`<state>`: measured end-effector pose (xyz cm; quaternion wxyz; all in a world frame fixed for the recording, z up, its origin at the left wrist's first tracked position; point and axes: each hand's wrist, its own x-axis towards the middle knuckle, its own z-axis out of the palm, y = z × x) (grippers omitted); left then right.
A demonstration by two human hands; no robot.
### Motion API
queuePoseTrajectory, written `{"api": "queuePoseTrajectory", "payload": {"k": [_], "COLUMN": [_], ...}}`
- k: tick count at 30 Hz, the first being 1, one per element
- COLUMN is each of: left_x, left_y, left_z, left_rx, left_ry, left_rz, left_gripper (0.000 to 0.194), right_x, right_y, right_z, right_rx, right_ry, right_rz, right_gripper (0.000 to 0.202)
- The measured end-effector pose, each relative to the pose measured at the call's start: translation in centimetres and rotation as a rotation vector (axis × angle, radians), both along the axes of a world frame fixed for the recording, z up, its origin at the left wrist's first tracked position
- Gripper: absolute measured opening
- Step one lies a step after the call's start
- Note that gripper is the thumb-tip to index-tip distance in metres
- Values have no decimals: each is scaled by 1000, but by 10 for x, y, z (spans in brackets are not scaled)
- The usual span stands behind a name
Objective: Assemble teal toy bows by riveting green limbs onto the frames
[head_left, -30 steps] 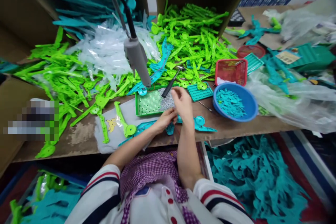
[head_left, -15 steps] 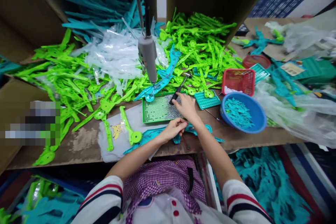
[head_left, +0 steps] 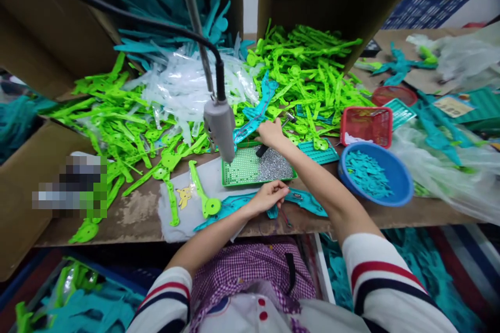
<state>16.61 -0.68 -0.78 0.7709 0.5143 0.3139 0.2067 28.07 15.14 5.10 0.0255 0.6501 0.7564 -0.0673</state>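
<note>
Teal piece (head_left: 234, 204) lies near the front edge of the surface (head_left: 136, 213), under the left hand (head_left: 270, 196), whose grip has thumb and fingertips pressed together; any small item between them is too small to tell. Beyond sits a green tray (head_left: 242, 165) with silvery bits (head_left: 275, 166). Farther, the right hand (head_left: 270, 133) is beside another teal piece (head_left: 260, 109); its grip cannot be told.

- Low blue part (head_left: 307, 202): long, flat, thin wires by it, lies sideways below the middle.
- High blue part (head_left: 257, 113): long, thin, red line on it, slants near the middle.
</note>
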Motion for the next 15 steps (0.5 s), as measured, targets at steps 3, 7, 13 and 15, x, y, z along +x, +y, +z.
{"api": "queuePoseTrajectory", "payload": {"k": [3, 7, 13, 15], "left_x": [0, 0, 0, 0], "left_y": [0, 0, 2, 1], "left_z": [-1, -1, 0, 2], "left_rx": [14, 29, 42, 50], "left_ry": [-11, -36, -46, -45], "left_rz": [-11, -17, -18, -21], "left_gripper": [49, 49, 54, 54], "right_x": [-4, -11, -15, -3], "right_y": [5, 17, 34, 26], "right_z": [-7, 4, 40, 43], "right_rx": [16, 92, 53, 31], "right_ry": [-6, -2, -26, -20], "right_rz": [61, 145, 105, 70], "right_gripper": [24, 27, 22, 22]}}
